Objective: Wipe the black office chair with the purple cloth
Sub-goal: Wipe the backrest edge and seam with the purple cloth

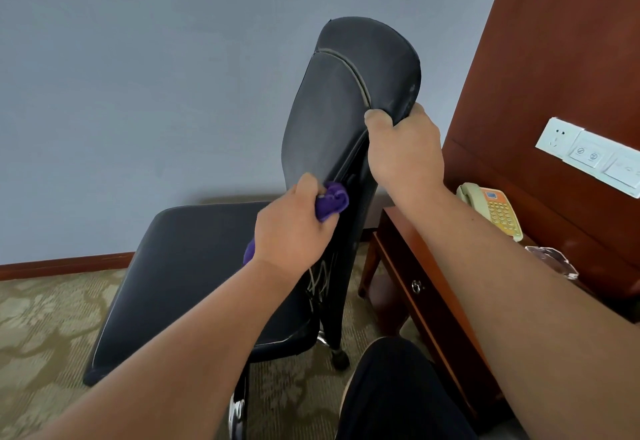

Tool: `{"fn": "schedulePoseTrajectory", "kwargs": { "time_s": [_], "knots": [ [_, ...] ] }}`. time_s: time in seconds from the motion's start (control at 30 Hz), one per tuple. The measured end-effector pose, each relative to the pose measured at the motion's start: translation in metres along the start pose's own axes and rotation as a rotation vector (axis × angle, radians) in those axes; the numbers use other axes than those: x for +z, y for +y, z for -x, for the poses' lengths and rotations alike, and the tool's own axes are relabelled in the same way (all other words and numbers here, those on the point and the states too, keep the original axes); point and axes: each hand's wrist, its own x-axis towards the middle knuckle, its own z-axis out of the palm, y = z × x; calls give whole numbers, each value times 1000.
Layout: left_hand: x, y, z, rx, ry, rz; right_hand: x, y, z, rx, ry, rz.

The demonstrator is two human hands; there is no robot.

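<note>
The black office chair (329, 121) stood on a patterned carpet (52, 318) in front of a grey-blue wall (138, 93), turned so that its seat pointed to the left and its tall backrest showed edge-on. The right hand (403, 152) gripped the rear edge of the backrest near the top, thumb on the near face and fingers curled around behind it. The left hand (294, 231) was closed around the purple cloth (334, 201), which was bunched in the fist; one end stuck out past the fingers and touched the side edge of the backrest, about halfway down, and another bit showed below the wrist. Just to the right of the chair was a reddish wooden counter (398, 266) with a keyhole in its drawer, and a cream and orange telephone (491, 209) sat on top of it. White wall sockets (588, 155) were fixed to the wooden panel (554, 58) behind it. A leg in black trousers (398, 387) showed at the bottom.
</note>
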Motion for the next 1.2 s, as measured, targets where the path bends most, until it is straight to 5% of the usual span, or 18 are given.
{"fn": "schedulePoseTrajectory", "kwargs": {
  "time_s": [0.4,0.63,0.97,1.2],
  "knots": [
    [31,-36,35,-159,-111,-46,-1,2,-3,1,-6,-5],
    [6,-14,0,-13,-23,109,-2,3,-2,-3,-10,-21],
    [45,-92,54,-39,-365,-112,2,5,-3,-5,-19,-44],
    [29,-51,27,-51,-167,105,1,6,-4,-9,-17,-52]
  ]
}}
